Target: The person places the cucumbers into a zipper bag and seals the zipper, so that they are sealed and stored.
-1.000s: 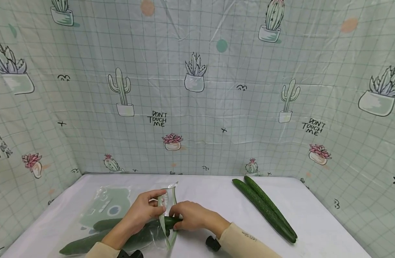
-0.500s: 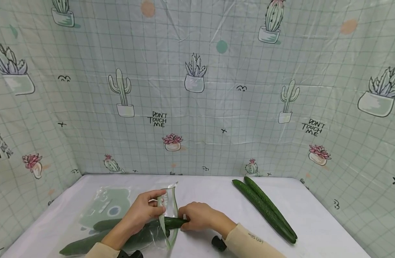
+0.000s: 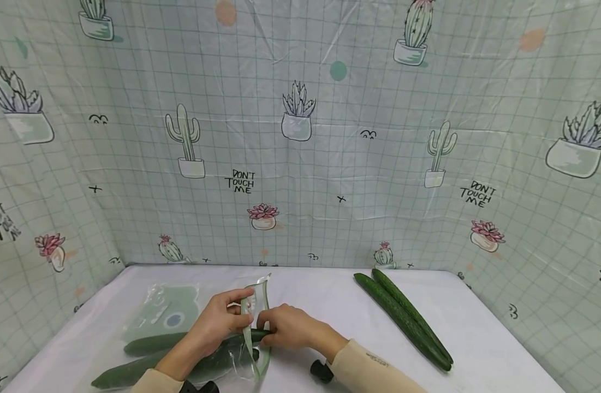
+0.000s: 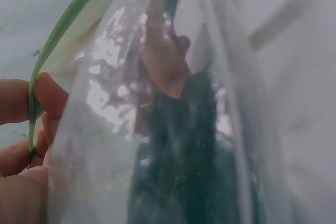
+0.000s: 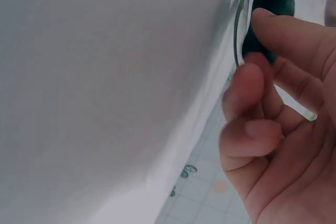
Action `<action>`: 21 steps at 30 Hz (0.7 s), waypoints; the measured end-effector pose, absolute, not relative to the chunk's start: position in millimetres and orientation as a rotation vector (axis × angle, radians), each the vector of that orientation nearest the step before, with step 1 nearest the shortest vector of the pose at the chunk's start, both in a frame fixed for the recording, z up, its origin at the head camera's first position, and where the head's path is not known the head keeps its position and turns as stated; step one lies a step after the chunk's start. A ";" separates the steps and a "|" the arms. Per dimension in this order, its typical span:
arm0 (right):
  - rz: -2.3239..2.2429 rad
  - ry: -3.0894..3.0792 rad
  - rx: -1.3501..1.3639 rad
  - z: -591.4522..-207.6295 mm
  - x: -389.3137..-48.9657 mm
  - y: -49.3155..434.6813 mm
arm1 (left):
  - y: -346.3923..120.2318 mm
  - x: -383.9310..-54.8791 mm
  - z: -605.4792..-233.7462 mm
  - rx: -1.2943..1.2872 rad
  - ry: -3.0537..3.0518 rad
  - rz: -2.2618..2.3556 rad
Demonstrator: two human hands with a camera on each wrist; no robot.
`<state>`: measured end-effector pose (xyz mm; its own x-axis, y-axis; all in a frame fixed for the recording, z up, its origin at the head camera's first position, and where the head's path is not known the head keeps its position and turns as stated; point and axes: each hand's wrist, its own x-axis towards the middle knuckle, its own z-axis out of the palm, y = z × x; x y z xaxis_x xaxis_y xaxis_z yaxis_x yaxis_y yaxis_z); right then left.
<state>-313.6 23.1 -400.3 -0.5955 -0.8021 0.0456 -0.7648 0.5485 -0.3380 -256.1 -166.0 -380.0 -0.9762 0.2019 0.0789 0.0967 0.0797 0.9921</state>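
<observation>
A clear zip bag (image 3: 162, 311) with a green-edged mouth lies at the left of the table. My left hand (image 3: 219, 319) pinches the mouth's green rim, also seen in the left wrist view as a rim (image 4: 52, 40) between thumb and fingers. Inside lie cucumbers, one (image 3: 128, 372) nearer the front and another (image 3: 153, 344) behind it. The rear cucumber's right end crosses the bag's mouth. My right hand (image 3: 290, 326) grips that end; in the right wrist view its thumb and fingers lie around the dark cucumber (image 5: 283, 1). My left forearm hides part of the bag.
Two more cucumbers (image 3: 408, 322) lie side by side at the right of the white table (image 3: 325, 289). A cactus-print curtain (image 3: 300, 164) rises behind the table and at both sides. Black wrist cameras (image 3: 322, 371) are strapped near the sleeves.
My right hand first slid right along the cucumber, then moved back left. The rear cucumber now reaches farther left in the bag, with less of it outside. My left hand stayed in place.
</observation>
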 end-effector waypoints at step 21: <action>-0.667 2.408 -1.247 -402.6 -318.1 12.3 | -181.9 -250.1 -375.4 0.279 2.256 2.045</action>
<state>-318.1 12.3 -402.6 -0.5528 -0.8286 -0.0885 -0.6651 0.5028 -0.5521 -250.1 -181.9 -375.4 -0.9799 0.1901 0.0604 0.0787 0.0903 0.9928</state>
